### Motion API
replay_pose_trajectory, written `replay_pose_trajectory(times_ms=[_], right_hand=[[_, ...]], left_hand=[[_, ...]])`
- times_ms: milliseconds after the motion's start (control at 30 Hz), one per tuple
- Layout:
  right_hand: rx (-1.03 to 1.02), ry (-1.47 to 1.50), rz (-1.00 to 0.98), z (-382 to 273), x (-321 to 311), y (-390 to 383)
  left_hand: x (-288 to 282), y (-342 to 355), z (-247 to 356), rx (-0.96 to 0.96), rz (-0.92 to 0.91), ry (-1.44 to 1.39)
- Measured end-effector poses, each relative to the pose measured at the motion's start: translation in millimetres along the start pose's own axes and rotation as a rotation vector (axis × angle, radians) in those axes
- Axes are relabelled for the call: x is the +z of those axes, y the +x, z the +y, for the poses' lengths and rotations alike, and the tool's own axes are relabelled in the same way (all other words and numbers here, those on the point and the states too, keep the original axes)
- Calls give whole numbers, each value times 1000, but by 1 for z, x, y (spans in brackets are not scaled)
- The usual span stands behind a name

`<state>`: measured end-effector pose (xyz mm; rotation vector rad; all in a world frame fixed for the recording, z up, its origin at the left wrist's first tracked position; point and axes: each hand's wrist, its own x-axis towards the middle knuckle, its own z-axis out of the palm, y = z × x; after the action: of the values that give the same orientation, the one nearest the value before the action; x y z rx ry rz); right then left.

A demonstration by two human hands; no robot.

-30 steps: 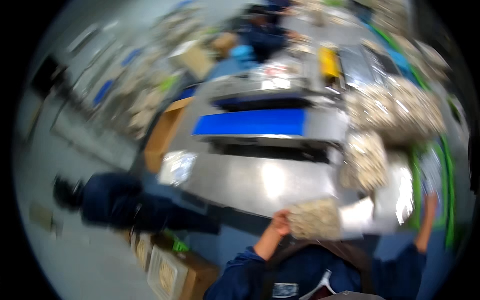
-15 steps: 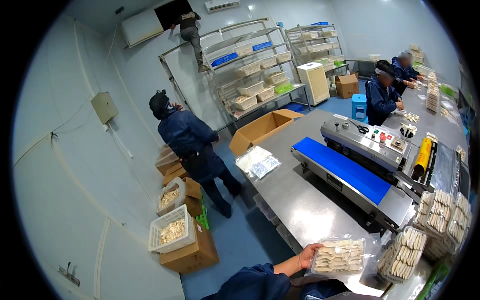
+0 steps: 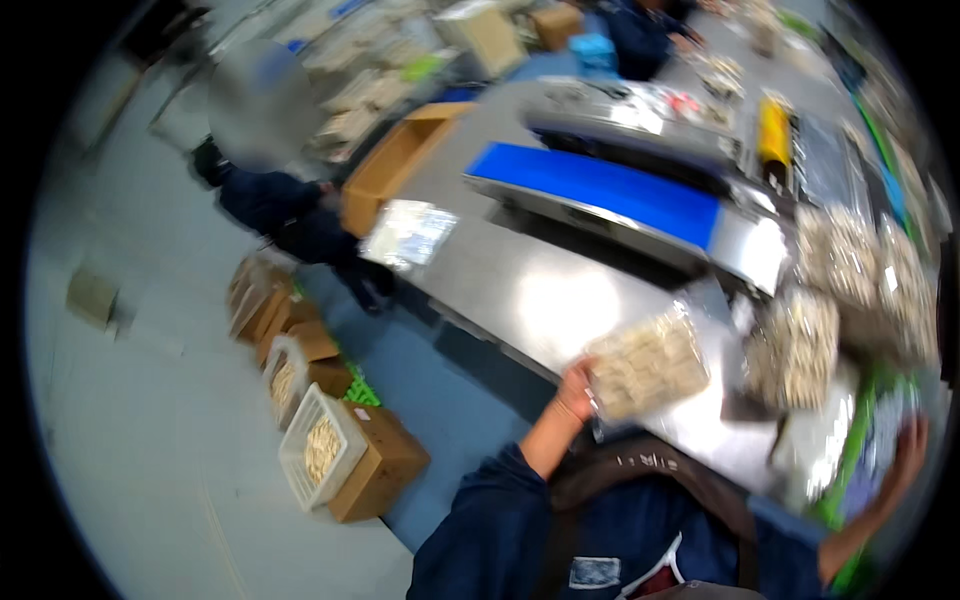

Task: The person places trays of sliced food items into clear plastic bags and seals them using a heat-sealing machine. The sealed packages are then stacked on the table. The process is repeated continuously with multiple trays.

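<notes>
My left hand [image 3: 575, 390] is closed on the left edge of a clear-bagged tray of pale sliced pieces [image 3: 648, 365], held over the near edge of a steel table [image 3: 480, 280]. More packed trays [image 3: 790, 350] stand to its right. At the far right my right hand [image 3: 905, 450] reaches onto clear plastic bags [image 3: 870, 470] in a green-edged container [image 3: 840, 470]; its fingers are too blurred to tell their grip. A long machine with a blue belt [image 3: 590, 190] lies on the table, with a yellow roll [image 3: 773, 135] beyond it.
A co-worker [image 3: 270, 205] stands left of the table by an open carton [image 3: 400, 150] and a pile of flat bags [image 3: 405, 235]. Cartons and crates [image 3: 355, 480] line the floor at lower left. Another worker [image 3: 640, 40] sits at the far side.
The view has swung down and right since half a second ago, bringing my right hand back into sight at the bags. My left hand still holds the tray. The picture is blurred again.
</notes>
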<state>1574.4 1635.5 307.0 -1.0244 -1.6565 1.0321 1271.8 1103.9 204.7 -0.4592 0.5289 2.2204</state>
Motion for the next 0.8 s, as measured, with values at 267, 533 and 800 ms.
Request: replay_pose_trajectory(times_ms=[267,533,800], right_hand=[[6,-29,-1086,-147,255,-160],[-112,-177,-1741,-148,336,-190],[-343,100,-980,-173,347,-216]], left_hand=[[17,10,-9,-134,-234,57],[-30,-7,-10,-60,-89,83],[-105,-8,76,241,61,-78]])
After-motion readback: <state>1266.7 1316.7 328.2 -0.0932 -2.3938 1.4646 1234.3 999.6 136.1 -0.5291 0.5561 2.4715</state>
